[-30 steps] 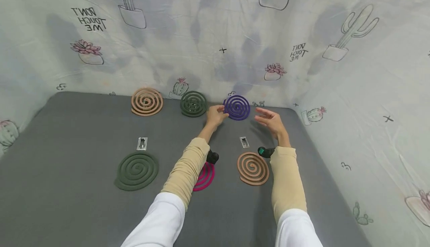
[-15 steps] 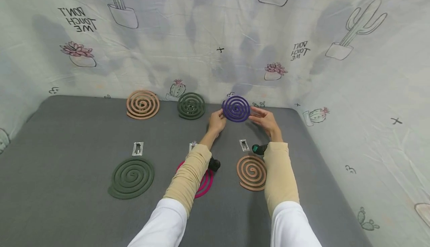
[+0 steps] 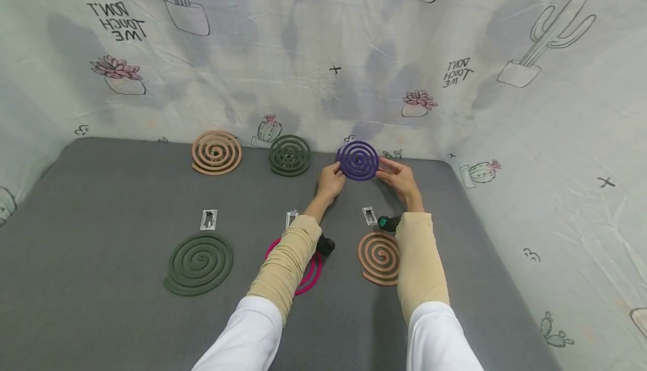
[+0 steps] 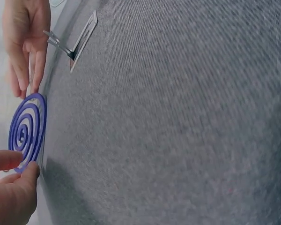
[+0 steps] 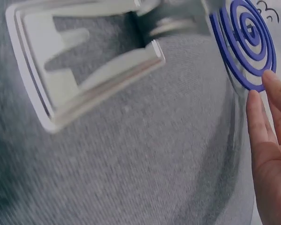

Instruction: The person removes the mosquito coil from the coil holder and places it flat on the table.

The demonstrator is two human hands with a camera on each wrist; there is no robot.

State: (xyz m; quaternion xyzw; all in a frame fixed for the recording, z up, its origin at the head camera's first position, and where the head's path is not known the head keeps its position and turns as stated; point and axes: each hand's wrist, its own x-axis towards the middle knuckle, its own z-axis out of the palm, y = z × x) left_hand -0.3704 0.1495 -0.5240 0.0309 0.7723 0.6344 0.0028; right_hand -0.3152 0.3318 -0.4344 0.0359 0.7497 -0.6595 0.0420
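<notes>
At the far right of the gray table [image 3: 126,202], before the patterned cloth [image 3: 253,68], a round purple coil [image 3: 358,160] sits between two hands: the left hand [image 3: 331,182] pinches its left edge, the right hand [image 3: 401,181] its right, neither plainly nearer.

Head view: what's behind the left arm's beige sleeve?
Past the beige sleeve show parts of a pink coil and a metal frame; the rest of both is covered.
</notes>
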